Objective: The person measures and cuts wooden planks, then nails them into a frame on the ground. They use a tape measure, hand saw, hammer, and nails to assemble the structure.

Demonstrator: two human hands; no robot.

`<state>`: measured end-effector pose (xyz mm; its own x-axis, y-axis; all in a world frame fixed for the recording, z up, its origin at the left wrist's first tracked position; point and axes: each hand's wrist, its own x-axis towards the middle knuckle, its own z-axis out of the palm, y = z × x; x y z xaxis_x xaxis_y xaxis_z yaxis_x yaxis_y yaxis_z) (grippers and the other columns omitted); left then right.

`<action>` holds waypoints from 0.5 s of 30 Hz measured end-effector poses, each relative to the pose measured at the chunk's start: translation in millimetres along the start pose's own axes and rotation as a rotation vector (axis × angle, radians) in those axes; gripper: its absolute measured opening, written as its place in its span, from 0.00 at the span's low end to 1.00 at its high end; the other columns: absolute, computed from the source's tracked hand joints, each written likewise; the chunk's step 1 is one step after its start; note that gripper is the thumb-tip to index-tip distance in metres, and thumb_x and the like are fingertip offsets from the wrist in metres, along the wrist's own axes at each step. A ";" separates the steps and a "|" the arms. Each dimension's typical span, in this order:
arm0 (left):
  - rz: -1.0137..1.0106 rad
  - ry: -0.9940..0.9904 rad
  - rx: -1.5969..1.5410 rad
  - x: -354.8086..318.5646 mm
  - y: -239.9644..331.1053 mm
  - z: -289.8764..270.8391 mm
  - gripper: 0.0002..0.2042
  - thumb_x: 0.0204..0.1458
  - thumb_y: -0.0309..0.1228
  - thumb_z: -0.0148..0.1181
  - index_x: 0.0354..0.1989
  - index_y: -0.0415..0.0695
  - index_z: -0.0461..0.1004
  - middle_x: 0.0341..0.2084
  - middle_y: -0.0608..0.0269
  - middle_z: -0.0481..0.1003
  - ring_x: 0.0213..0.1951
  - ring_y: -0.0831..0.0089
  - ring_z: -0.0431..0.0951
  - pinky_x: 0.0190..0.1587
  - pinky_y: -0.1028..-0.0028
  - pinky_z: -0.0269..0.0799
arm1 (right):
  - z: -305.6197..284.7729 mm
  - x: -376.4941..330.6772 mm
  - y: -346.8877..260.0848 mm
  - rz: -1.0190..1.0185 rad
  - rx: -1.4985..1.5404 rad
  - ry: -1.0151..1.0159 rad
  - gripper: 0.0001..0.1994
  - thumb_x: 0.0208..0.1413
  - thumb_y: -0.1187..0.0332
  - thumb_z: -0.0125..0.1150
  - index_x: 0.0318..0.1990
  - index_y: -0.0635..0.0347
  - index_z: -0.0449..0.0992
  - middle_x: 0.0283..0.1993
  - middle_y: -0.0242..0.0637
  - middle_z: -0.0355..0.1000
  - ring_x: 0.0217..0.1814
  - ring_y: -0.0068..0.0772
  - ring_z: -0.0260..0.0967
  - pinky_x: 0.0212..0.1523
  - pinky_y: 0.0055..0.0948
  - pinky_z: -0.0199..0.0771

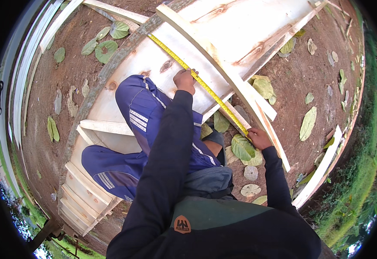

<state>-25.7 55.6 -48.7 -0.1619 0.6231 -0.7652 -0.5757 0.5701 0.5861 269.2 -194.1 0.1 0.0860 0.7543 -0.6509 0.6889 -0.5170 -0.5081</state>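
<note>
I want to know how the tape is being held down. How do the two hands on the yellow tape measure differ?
The left hand presses the yellow tape measure against the broad pale plank, mid-length; the right hand holds its near end at the thin slat's edge, over the leaf-strewn ground. Both wear dark sleeves and touch the tape.

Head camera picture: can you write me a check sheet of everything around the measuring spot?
Surface: pale wooden board on brown dirt ground.
Job's things: yellow measuring tape stretched along a curved wooden strip.
Clutter: fallen green and dry leaves, loose wooden slats.
Hands: left hand presses the tape; right hand holds its lower end.
Cables: nothing seen.
Surroundings: grass at the right edge.
</note>
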 end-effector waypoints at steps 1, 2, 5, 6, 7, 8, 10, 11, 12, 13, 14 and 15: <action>-0.002 0.004 0.011 -0.9 -0.3 0.6 0.15 0.66 0.22 0.50 0.60 0.31 0.66 0.50 0.48 0.76 0.46 0.58 0.81 0.52 0.62 0.79 | -0.5 -0.6 0.1 -0.014 0.013 0.005 0.17 0.57 0.60 0.57 0.48 0.61 0.82 0.46 0.52 0.80 0.51 0.54 0.77 0.54 0.41 0.74; -0.004 -0.017 -0.006 -2.2 -1.2 0.8 0.17 0.67 0.22 0.49 0.61 0.30 0.63 0.51 0.47 0.75 0.48 0.57 0.81 0.54 0.61 0.79 | -1.2 -1.2 0.6 -0.018 0.000 0.008 0.17 0.57 0.60 0.57 0.47 0.61 0.82 0.46 0.52 0.80 0.50 0.54 0.77 0.53 0.41 0.74; 0.012 -0.029 -0.039 -0.1 -1.7 -2.4 0.17 0.67 0.22 0.48 0.62 0.28 0.61 0.52 0.46 0.73 0.49 0.57 0.80 0.55 0.60 0.79 | -3.1 -3.0 -5.1 -0.041 -0.018 0.008 0.17 0.56 0.60 0.58 0.47 0.61 0.82 0.45 0.53 0.79 0.49 0.55 0.77 0.52 0.42 0.74; 0.019 -0.030 -0.022 -0.7 -1.1 -1.4 0.17 0.67 0.21 0.47 0.62 0.28 0.61 0.52 0.45 0.73 0.49 0.56 0.80 0.56 0.59 0.79 | -2.6 -2.6 -3.9 -0.044 -0.012 0.013 0.17 0.56 0.60 0.58 0.47 0.62 0.82 0.45 0.53 0.79 0.49 0.55 0.77 0.52 0.42 0.74; 0.015 -0.032 -0.017 -1.6 -1.0 -0.7 0.17 0.67 0.21 0.47 0.62 0.28 0.61 0.52 0.45 0.73 0.49 0.56 0.80 0.56 0.59 0.79 | -3.0 -2.0 -3.0 -0.049 -0.007 0.016 0.17 0.56 0.60 0.58 0.47 0.62 0.82 0.45 0.54 0.79 0.49 0.55 0.77 0.52 0.42 0.74; 0.013 -0.031 -0.016 -2.7 -1.0 -0.2 0.17 0.67 0.21 0.47 0.62 0.28 0.61 0.52 0.45 0.73 0.49 0.57 0.80 0.56 0.60 0.79 | -4.3 -2.7 -1.8 -0.056 -0.009 0.009 0.18 0.56 0.60 0.58 0.47 0.62 0.82 0.45 0.54 0.79 0.49 0.55 0.77 0.52 0.42 0.74; 0.025 -0.040 -0.004 -6.0 4.6 -2.1 0.17 0.67 0.22 0.48 0.61 0.27 0.62 0.51 0.45 0.74 0.48 0.57 0.80 0.55 0.60 0.79 | -3.9 -4.1 -2.7 -0.082 -0.015 -0.010 0.18 0.55 0.59 0.58 0.47 0.62 0.82 0.45 0.54 0.79 0.49 0.56 0.77 0.52 0.42 0.74; 0.036 -0.051 0.003 -8.6 5.3 -2.7 0.17 0.67 0.22 0.48 0.61 0.27 0.62 0.50 0.46 0.74 0.48 0.57 0.80 0.55 0.61 0.79 | -3.9 -5.0 -4.1 -0.063 -0.009 -0.002 0.18 0.55 0.59 0.58 0.47 0.62 0.82 0.45 0.54 0.79 0.49 0.56 0.77 0.53 0.42 0.74; 0.053 -0.056 0.006 -11.7 9.8 -5.0 0.16 0.67 0.23 0.48 0.60 0.27 0.63 0.49 0.46 0.75 0.47 0.57 0.81 0.54 0.61 0.80 | -2.9 -6.9 -9.4 -0.051 -0.004 0.003 0.19 0.55 0.59 0.58 0.47 0.62 0.82 0.45 0.55 0.79 0.49 0.56 0.76 0.53 0.41 0.74; 0.079 -0.039 0.032 -14.4 17.3 -3.4 0.16 0.66 0.23 0.49 0.58 0.27 0.64 0.46 0.47 0.77 0.45 0.58 0.82 0.51 0.63 0.81 | -4.2 -6.6 -15.9 -0.048 -0.004 0.006 0.19 0.55 0.59 0.58 0.47 0.62 0.82 0.45 0.55 0.79 0.49 0.56 0.76 0.53 0.41 0.74; 0.122 -0.049 0.025 -19.7 21.9 -4.6 0.14 0.66 0.23 0.50 0.56 0.27 0.66 0.42 0.48 0.78 0.40 0.60 0.82 0.46 0.65 0.82 | -3.9 -10.0 -22.6 -0.061 -0.002 0.000 0.20 0.55 0.58 0.57 0.47 0.63 0.82 0.46 0.55 0.79 0.50 0.56 0.76 0.53 0.41 0.73; 0.177 -0.066 0.013 -26.0 29.9 -1.9 0.12 0.66 0.23 0.51 0.53 0.27 0.68 0.38 0.48 0.79 0.35 0.62 0.83 0.40 0.66 0.83 | -5.0 -7.3 -20.6 -0.079 0.039 -0.012 0.19 0.55 0.60 0.58 0.48 0.65 0.81 0.45 0.53 0.79 0.50 0.52 0.77 0.53 0.39 0.74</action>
<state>-40.2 55.5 -11.7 -0.2065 0.7479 -0.6308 -0.5323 0.4551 0.7138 258.0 -186.9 18.1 0.0238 0.7884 -0.6147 0.6647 -0.4717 -0.5794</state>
